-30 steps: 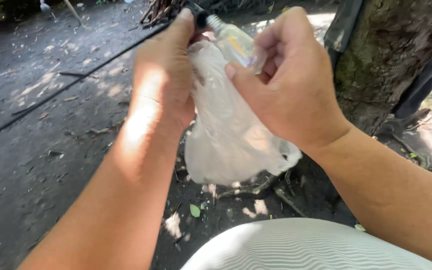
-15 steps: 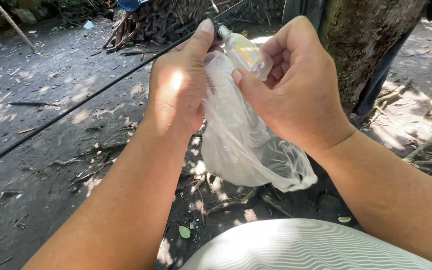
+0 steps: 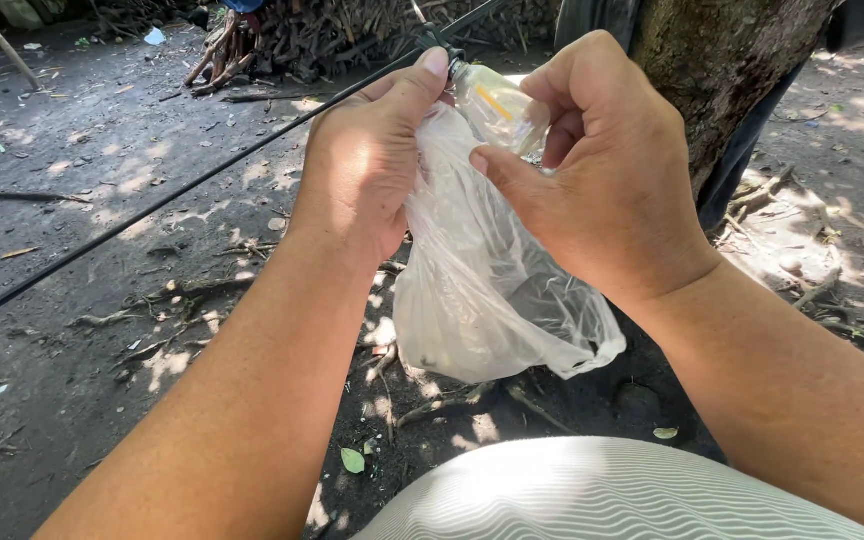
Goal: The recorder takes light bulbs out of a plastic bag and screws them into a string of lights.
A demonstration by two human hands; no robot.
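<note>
**Clear bulb held at its socket, thin bag gathered about it**

A small clear light bulb [image 3: 497, 110] is seen at the top of the view, between the two hands, with its screw base at a black socket [image 3: 432, 40] on the end of a black cable [image 3: 152, 205] that is stretched across the bare ground. A thin plastic bag [image 3: 482, 290] is bunched around the bulb's neck and hangs slack below it. The bag's upper folds are clenched in the left hand [image 3: 362, 170], its thumb laid up along the socket. The bulb's glass is grasped by the right hand [image 3: 602, 190] between the thumb and curled fingers.

The step in hand is judged to be the working of bulb and bag together at the socket. A light grip on the glass and a steady hold at the socket are called for, since the film could be caught in the thread.

Against the frame of half a second ago, little is changed: the same grips are kept, the bag is drawn slightly closer under the hands, and the tree trunk [image 3: 722, 70] and the pile of sticks [image 3: 332, 35] are seen from nearly the same angle.
</note>
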